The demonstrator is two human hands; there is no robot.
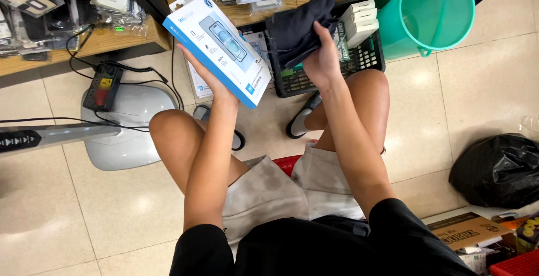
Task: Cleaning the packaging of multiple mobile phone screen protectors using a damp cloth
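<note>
Blue-and-white box (pixel 218 49): flat retail carton with a phone pictured on its face, held tilted above the person's left knee, well clear of the floor.
Left hand (pixel 209 78): under and behind the box, fingers closed on its lower edge — the box is carried by this hand alone.
Dark cloth (pixel 300 28): a soft grey-black bundle, bunched and hanging loose, just to the right of the box and not touching it.
Right hand (pixel 321 57): raised beside the left, fingers curled tight around the lower part of the cloth, thumb on its near side.
Black basket (pixel 337 65): on the floor behind the hands, holding small white boxes (pixel 359 21); the cloth hangs in front of it.
Teal bucket (pixel 429 12): on the tiled floor to the right of the basket, near it.
Wooden shelf (pixel 106 40): low, at the upper left, stacked with packaged goods.
Power strip (pixel 103 87): black, with cables, resting on a pale grey rounded base (pixel 132 127) left of the person's knee.
Black bag (pixel 497 169): on the floor at the right — well apart from both hands.
Cardboard carton (pixel 469 232): at the lower right corner, beside the person's hip.
</note>
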